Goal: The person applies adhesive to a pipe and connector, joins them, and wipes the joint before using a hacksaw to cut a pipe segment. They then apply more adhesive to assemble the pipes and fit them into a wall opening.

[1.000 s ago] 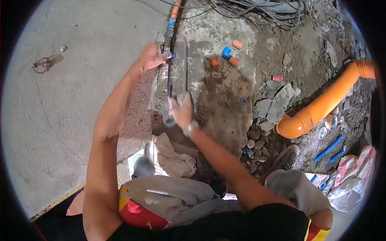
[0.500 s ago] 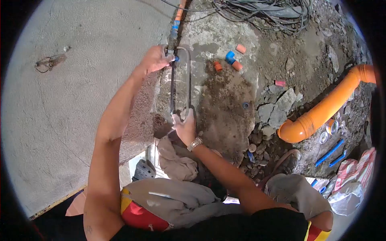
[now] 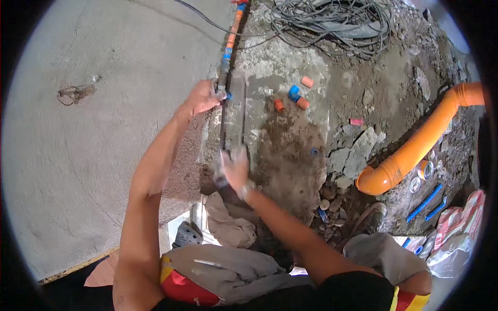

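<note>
At upper centre, the left hand (image 3: 204, 98) pinches a small blue plastic piece (image 3: 229, 96); the right hand (image 3: 236, 170) closes blurred fingers round the handle, the sound hold, of a slim metal hacksaw (image 3: 243, 116), likely light, stiff-framed

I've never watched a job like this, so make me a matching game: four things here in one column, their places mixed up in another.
1. Thin metal hacksaw
2. Tangled grey cable
3. Large bent orange pipe
4. Blue plastic elbow fitting

A. Along the view's right side
B. In the right hand
C. Beside small orange pipe pieces
D. Heaped at the view's top

1-B; 2-D; 3-A; 4-C
</note>
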The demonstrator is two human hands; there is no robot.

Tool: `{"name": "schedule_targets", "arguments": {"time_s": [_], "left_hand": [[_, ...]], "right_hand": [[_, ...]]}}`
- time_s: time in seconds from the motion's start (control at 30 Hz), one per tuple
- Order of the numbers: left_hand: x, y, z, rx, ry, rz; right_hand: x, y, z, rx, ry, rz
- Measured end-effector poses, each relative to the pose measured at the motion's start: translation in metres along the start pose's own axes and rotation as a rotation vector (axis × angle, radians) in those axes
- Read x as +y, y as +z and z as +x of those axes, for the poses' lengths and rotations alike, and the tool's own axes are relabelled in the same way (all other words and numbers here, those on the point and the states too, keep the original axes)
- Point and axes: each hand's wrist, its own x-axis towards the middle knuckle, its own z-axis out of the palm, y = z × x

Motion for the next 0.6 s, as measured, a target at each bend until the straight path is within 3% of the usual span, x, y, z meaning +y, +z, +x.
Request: {"name": "schedule_targets", "arguments": {"time_s": [0.03, 0.07, 0.1, 0.2, 0.27, 0.37, 0.4, 0.43, 0.47, 0.53, 0.6], "left_hand": [[-0.015, 0.006, -0.001, 0.004, 0.017, -0.113], [-0.003, 0.001, -0.004, 0.021, 0.114, 0.095], [0.001, 0.0, -0.009, 0.009, 0.101, 0.09], [0.013, -0.001, -0.009, -0.026, 0.023, 0.067], [0.008, 0.001, -0.009, -0.003, 0.033, 0.08], [0.008, -0.003, -0.005, 0.008, 0.082, 0.035], [0.007, 0.001, -0.009, 0.002, 0.1, -0.051], [0.006, 0.003, -0.011, -0.02, 0.085, -0.053], [0.008, 0.001, -0.007, -0.013, 0.082, -0.009], [0.021, -0.001, -0.013, -0.016, 0.029, 0.064], [0.019, 0.001, -0.011, -0.01, 0.016, 0.097]], "right_hand": [[0.001, 0.009, 0.023, 0.005, 0.069, -0.013], [-0.024, 0.015, 0.057, 0.063, 0.019, -0.078], [-0.055, 0.016, 0.074, 0.117, -0.033, -0.149], [-0.098, -0.004, 0.044, 0.117, 0.04, -0.092], [-0.052, -0.007, -0.001, 0.008, 0.141, 0.261], [-0.006, -0.02, -0.056, -0.037, 0.064, 0.185], [-0.009, -0.017, -0.044, -0.047, 0.0, 0.202], [-0.056, -0.017, -0.023, -0.027, 0.216, 0.104], [-0.033, 0.003, 0.015, 0.079, 0.018, -0.085], [-0.073, 0.006, 0.062, 0.053, 0.082, -0.041], [-0.063, 0.005, 0.048, 0.076, 0.039, 0.038]]}}
